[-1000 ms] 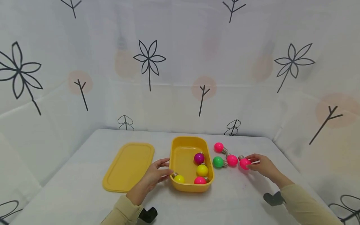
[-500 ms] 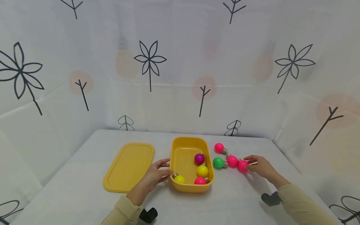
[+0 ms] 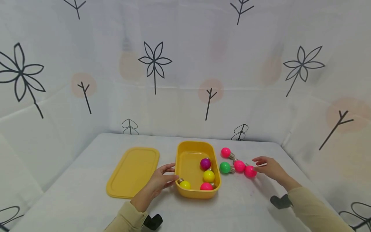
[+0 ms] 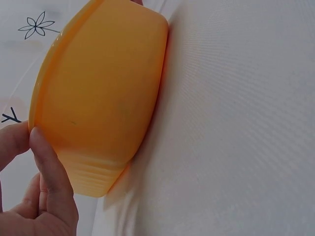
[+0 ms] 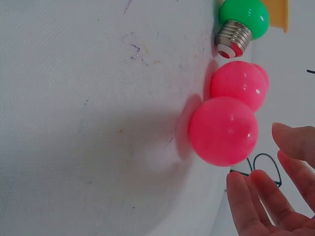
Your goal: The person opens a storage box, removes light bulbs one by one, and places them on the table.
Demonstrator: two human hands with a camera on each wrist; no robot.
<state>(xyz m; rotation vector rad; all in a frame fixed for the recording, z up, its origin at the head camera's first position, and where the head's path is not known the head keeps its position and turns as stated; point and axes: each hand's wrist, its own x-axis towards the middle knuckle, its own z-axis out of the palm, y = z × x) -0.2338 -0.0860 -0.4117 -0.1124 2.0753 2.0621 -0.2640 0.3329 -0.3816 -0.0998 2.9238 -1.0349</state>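
While the left hand (image 3: 158,180) pinches the left rim of the yellow container (image 3: 188,158) between thumb and fingers, the right hand (image 3: 269,168) hangs with its grip wide, thumb and fingers parted, just beside the nearest pink bulb (image 3: 250,171). That bulb lies on the white worktop (image 3: 220,209) next to the middle pink bulb (image 3: 239,166); whether the two touch, I cannot tell. Farther back lies the far pink bulb (image 3: 225,152), and the green bulb (image 3: 224,167) sits near the container's right wall, its metal base turned toward the middle pink one. Inside the container, the purple bulb (image 3: 205,164) and the first yellow bulb (image 3: 208,176) lie along the right side, the second yellow bulb (image 3: 185,185) in the near left corner, and the inner pink bulb (image 3: 206,186) near the front, partly hidden by the wall. Left of the container, the flat yellow lid (image 3: 133,172) lies on the worktop.
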